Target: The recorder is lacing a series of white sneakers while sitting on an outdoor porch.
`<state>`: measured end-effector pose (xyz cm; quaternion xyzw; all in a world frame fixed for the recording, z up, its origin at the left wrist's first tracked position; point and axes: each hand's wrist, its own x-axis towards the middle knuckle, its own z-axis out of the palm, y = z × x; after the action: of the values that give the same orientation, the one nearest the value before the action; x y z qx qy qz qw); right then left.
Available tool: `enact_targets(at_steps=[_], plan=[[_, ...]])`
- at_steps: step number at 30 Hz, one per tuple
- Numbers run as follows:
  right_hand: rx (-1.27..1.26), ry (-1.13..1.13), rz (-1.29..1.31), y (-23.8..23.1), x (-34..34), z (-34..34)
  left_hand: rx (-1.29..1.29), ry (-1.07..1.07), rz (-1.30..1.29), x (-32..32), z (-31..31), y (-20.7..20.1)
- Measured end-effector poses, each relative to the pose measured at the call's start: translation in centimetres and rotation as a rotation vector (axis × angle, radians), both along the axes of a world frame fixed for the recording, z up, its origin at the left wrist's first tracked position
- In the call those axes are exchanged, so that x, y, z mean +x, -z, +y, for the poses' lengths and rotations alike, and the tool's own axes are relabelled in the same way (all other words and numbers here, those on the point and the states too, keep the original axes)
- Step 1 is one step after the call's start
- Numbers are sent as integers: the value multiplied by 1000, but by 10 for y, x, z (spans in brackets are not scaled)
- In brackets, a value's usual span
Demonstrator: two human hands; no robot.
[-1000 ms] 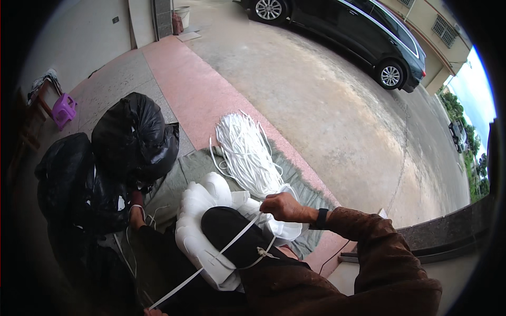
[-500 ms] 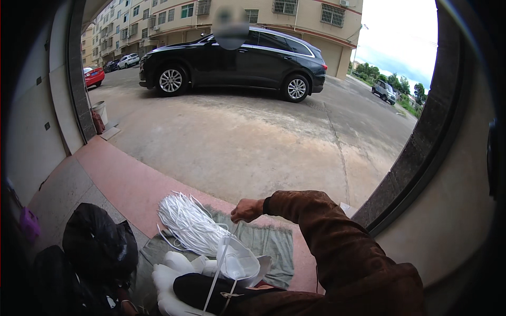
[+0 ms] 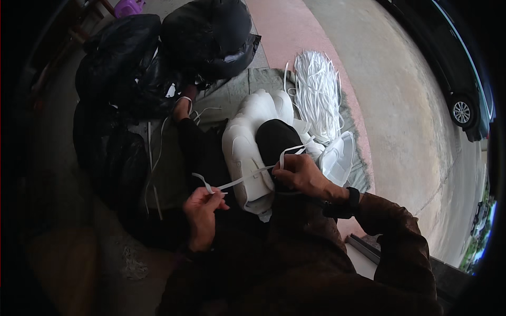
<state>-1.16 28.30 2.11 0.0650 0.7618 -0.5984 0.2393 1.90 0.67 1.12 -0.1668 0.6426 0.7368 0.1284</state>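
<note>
A flat white lace [image 3: 243, 179] runs stretched between my hands. My left hand [image 3: 201, 217] pinches it near one end, with a short tail sticking out past the fingers. My right hand [image 3: 305, 176] grips it farther along, above my dark-clad knee, and the loose end curls up beyond. Under the lace, a curved row of nested white shell-like pieces [image 3: 243, 139], resembling shoe uppers, lies around the knee. One separate white hollow piece [image 3: 337, 158] rests to the right. Farther off lies a thick bundle of white laces [image 3: 317, 95].
Black plastic bags [image 3: 208, 37] are piled at the far left. A grey-green cloth [image 3: 261, 79] covers part of the floor. More thin laces lie near my foot [image 3: 182, 109]. A purple plastic item [image 3: 128, 7] stands behind the bags, and a dark car [image 3: 448, 52] is outside.
The view has swung down and turned, bringing my left hand in. My right hand has come back from near the lace bundle to above the knee. A lace now spans both hands.
</note>
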Motion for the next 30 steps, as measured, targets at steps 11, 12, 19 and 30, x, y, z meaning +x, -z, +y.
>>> enact_targets(at_steps=[11, 12, 19, 30], plan=[[164, 85, 194, 53, -61, -65, -430, -11, 311, -53, 31, 77], [129, 127, 98, 51, -65, -61, -357, -54, 250, -57, 34, 77], [-97, 180, 48, 47, -25, -39, -164, -122, 296, -39, 34, 48], [-27, 175, 69, 44, -20, -35, -152, -111, 249, -48, 37, 63]])
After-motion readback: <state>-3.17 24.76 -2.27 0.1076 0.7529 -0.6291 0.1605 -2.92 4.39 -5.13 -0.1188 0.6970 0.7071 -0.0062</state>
